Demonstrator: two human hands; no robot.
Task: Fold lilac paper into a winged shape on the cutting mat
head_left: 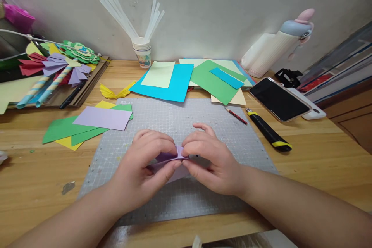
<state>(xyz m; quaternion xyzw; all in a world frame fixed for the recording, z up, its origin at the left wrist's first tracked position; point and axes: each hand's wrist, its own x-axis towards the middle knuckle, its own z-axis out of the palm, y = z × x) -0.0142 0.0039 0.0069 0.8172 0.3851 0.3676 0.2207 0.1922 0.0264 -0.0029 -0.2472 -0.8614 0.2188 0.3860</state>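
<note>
A small piece of folded lilac paper point(170, 158) lies over the middle of a grey cutting mat point(180, 124). My left hand point(142, 170) pinches its left part with curled fingers. From the other side, my right hand point(209, 161) presses thumb and forefinger on its right end. Both hands meet at the paper's top fold, and most of the paper is hidden under the fingers.
Lilac, green and yellow sheets point(95, 124) lie left of the mat; blue and green sheets point(186, 79) lie behind it. A pencil point(236, 116), a utility knife point(269, 131) and a phone point(279, 99) are to the right. Paper fans point(58, 68) and a cup of sticks point(142, 52) stand at the back.
</note>
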